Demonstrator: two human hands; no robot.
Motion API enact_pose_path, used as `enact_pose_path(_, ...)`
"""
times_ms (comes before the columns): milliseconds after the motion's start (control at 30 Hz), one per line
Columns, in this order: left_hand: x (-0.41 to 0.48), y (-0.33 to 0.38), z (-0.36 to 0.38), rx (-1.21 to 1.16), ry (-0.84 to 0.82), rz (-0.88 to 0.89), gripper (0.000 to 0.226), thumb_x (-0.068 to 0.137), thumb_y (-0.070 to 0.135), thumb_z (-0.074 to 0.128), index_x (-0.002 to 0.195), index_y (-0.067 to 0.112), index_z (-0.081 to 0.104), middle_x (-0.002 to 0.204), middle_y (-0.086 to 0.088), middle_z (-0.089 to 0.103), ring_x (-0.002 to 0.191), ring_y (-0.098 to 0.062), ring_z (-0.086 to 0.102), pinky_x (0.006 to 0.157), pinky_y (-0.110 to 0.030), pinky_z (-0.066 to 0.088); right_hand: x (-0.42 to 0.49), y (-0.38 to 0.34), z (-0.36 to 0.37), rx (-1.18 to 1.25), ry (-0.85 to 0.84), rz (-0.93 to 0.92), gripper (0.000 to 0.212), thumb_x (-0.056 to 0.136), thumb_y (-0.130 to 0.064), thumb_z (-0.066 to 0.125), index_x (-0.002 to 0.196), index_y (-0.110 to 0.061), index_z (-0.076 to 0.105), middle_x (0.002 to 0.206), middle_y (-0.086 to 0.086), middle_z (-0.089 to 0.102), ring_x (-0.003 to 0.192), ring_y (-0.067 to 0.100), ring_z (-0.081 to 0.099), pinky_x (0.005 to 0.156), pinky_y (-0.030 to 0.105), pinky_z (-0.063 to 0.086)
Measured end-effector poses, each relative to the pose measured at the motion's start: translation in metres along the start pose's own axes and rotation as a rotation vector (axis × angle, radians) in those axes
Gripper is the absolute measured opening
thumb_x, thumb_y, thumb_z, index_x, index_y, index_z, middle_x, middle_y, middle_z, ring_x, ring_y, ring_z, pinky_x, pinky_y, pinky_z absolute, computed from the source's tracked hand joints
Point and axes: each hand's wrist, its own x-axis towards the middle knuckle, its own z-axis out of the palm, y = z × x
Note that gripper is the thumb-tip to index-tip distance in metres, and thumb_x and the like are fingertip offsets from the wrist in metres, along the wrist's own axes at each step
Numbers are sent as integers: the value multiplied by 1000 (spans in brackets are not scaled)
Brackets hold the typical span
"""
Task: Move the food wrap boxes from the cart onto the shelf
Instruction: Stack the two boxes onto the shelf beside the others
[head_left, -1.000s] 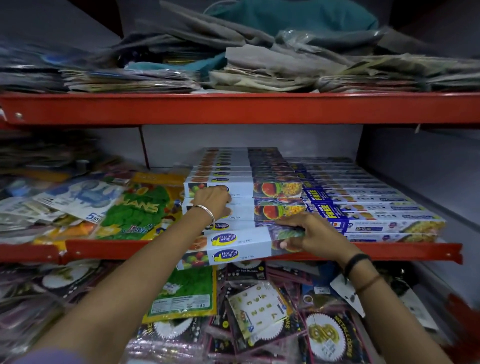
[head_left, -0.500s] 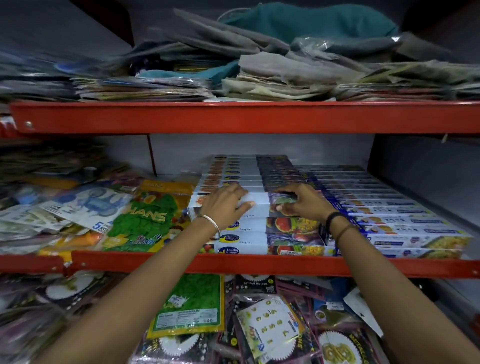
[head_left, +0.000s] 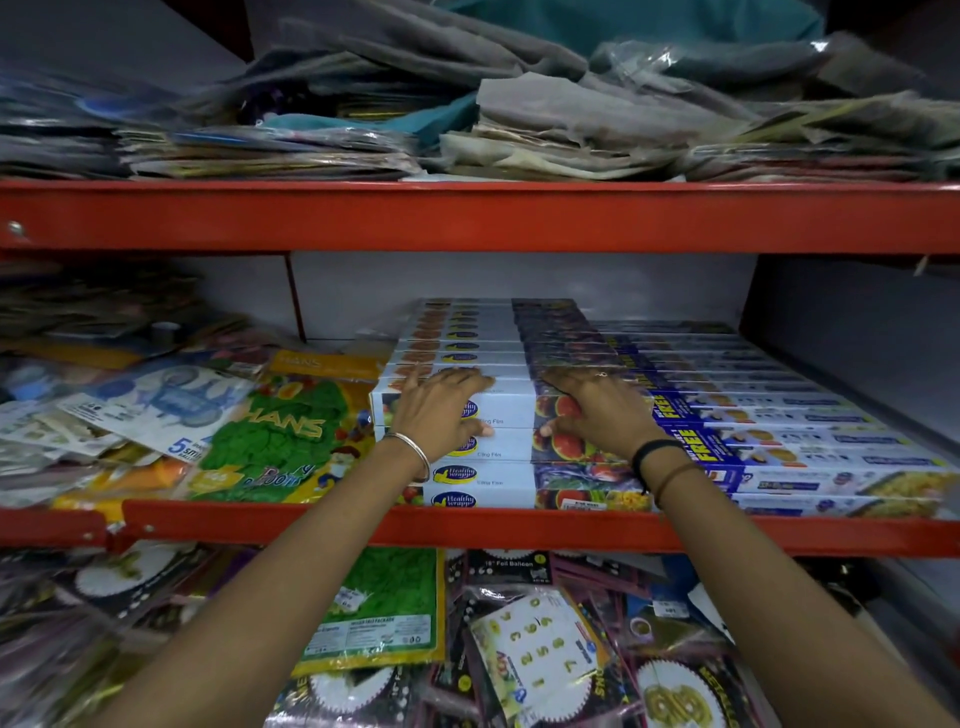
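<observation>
Pressing both palms flat on the front of the white cling film stack (head_left: 506, 410), seating the topmost box flush with its neighbours on the middle shelf (head_left: 363, 527). Left hand (head_left: 441, 408) spread wide over the box's left half, fingers reaching onto the top edge, gripping nothing. Right hand (head_left: 602, 410) likewise splayed over the fruit-printed right end, pushing rather than clasping. To do well: push evenly from both ends so the box slides straight back, keep the front face level with those beneath, stop once it meets the row behind.

Left of the left hand: flat party packets (head_left: 291, 431), green and yellow, lying loose on the same shelf. Under and behind both hands: white boxes stacked in layers, running to the shelf's back. Right of the right hand, touching the white stack: blue boxes (head_left: 779, 441) marked FREE, in tidy rows. Above: a shelf piled with folded cloth bags (head_left: 545, 119). Below: balloon packets (head_left: 524, 654). Cart not in view.
</observation>
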Motion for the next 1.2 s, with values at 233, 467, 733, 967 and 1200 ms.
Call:
enact_pose_path(233, 2, 12, -3, -7, -15, -55, 63, 79, 41, 69, 136, 27, 43, 146, 4, 44, 135, -17, 38, 113, -48, 23, -7, -9, -1, -61, 53, 40, 70, 76, -48, 68, 135, -22, 39, 134, 13, 54, 115, 35, 53, 89, 43, 46)
enact_pose_path(467, -34, 46, 3, 63, 156, -153, 57, 91, 27, 56, 142, 20, 33, 152, -2, 34, 143, -18, 23, 116, -53, 2, -34, -34, 15, -130, 198, -46, 62, 81, -15, 67, 134, -6, 37, 140, 16, 46, 126, 31, 42, 108, 47, 28)
enact_pose_path(733, -121, 81, 30, -148, 298, 58, 40, 95, 24, 48, 133, 13, 47, 141, -6, 51, 133, -23, 43, 111, -48, 28, -135, -65, 39, 210, 320, -78, 45, 83, -8, 64, 124, -3, 46, 127, 20, 55, 113, 34, 51, 94, 46, 44)
enact_pose_path(967, -209, 125, 80, -288, 133, 38, 45, 95, 35, 38, 129, 9, 51, 132, -10, 58, 128, -25, 48, 106, -43, 38, -233, -65, 95, 283, 133, 27, 36, 89, -21, 49, 120, -3, 51, 118, 22, 60, 98, 39, 59, 81, 49, 50)
enact_pose_path(1200, -289, 166, 141, -404, -95, -38, 46, 92, 30, 40, 128, 4, 51, 132, -16, 57, 122, -30, 53, 100, -42, 44, -326, -54, 157, 353, -63, 143, 30, 88, -8, 61, 116, 0, 54, 113, 25, 62, 93, 40, 60, 77, 49, 50)
